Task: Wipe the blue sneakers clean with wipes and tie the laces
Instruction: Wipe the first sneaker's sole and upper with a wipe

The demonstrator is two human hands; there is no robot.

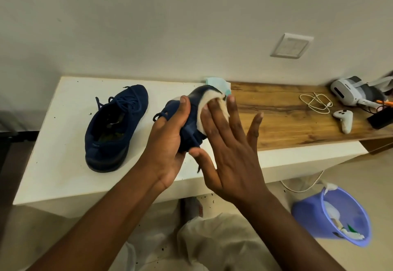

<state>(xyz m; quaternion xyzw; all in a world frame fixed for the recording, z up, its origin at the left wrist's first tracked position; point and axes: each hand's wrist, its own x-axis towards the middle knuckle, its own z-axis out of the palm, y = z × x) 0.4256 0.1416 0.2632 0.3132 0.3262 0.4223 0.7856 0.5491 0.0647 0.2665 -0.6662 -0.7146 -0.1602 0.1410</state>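
One blue sneaker (116, 126) stands on the white table top (63, 143), its laces loose, toe pointing away. The second blue sneaker (192, 119) is lifted above the table, gripped by my left hand (168, 143) with fingers curled round its upper. My right hand (229, 149) lies flat with straight fingers, pressing a white wipe (209, 105) against the sneaker's side and sole. Much of the held sneaker is hidden behind both hands.
A teal wipes pack (217, 83) lies at the wall behind the held sneaker. On the wooden top (287, 117) to the right lie a white cable (314, 105), a headset (350, 92) and a controller (344, 121). A blue bin (333, 217) with used wipes stands on the floor, right.
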